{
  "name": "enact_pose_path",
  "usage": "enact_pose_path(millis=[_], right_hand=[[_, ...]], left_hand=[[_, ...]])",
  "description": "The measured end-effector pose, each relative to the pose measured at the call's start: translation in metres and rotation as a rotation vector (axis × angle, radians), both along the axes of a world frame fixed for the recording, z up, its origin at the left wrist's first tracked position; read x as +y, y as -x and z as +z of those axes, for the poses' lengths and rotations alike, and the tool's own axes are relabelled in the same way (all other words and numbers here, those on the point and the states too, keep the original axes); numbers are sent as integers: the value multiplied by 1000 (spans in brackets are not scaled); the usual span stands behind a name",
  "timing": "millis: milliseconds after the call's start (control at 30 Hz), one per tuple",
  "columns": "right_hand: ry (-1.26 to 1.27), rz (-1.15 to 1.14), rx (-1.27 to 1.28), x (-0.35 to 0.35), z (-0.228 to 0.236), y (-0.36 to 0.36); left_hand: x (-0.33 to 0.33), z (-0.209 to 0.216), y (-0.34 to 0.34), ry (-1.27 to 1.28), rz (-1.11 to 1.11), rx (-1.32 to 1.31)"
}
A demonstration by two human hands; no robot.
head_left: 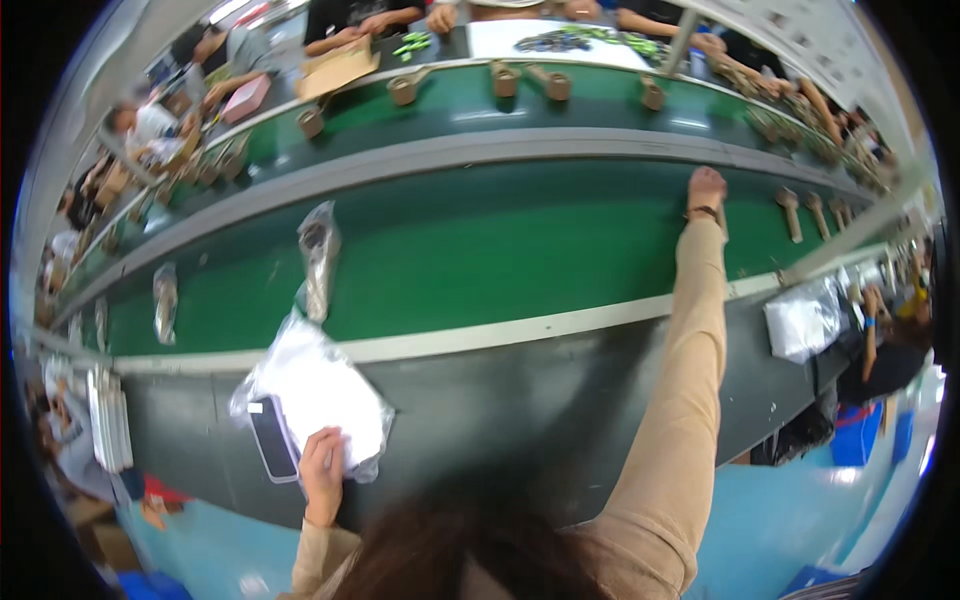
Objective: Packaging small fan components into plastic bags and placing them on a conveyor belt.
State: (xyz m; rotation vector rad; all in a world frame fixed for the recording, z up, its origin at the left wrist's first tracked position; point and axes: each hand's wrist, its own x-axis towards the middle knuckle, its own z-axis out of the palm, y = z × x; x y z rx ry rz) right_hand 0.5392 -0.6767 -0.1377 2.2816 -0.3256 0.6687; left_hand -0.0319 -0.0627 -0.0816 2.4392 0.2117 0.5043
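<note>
My left hand (322, 472) lies at the near edge of a stack of clear plastic bags (335, 385), its bent fingers closed on the bag film. A dark-screened phone (273, 438) rests on the stack, just left of that hand. Stretched far out over the green conveyor belt (500, 240), my right hand (706, 188) is closed around a brown handled part, mostly hidden; a bit of it shows beside the wrist. Left of centre on the belt lies a similar part in a clear bag (318, 260). Another bagged part (165, 303) is farther left.
Several unbagged brown handled parts (789, 213) lie on the belt at right. A grey divider (480, 150) separates it from a second belt carrying more parts (504, 82). Co-workers sit opposite and at both sides. A white post (850, 235) and another bag stack (803, 322) stand at right.
</note>
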Motion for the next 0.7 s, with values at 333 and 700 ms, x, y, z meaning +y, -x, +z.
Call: enact_pose_path(millis=[333,700], right_hand=[[-371,663,27,125,150,169],[-1662,1401,-179,403,111,502]], left_hand=[[13,12,-18,-36,-87,22],[26,25,-16,34,-260,31]])
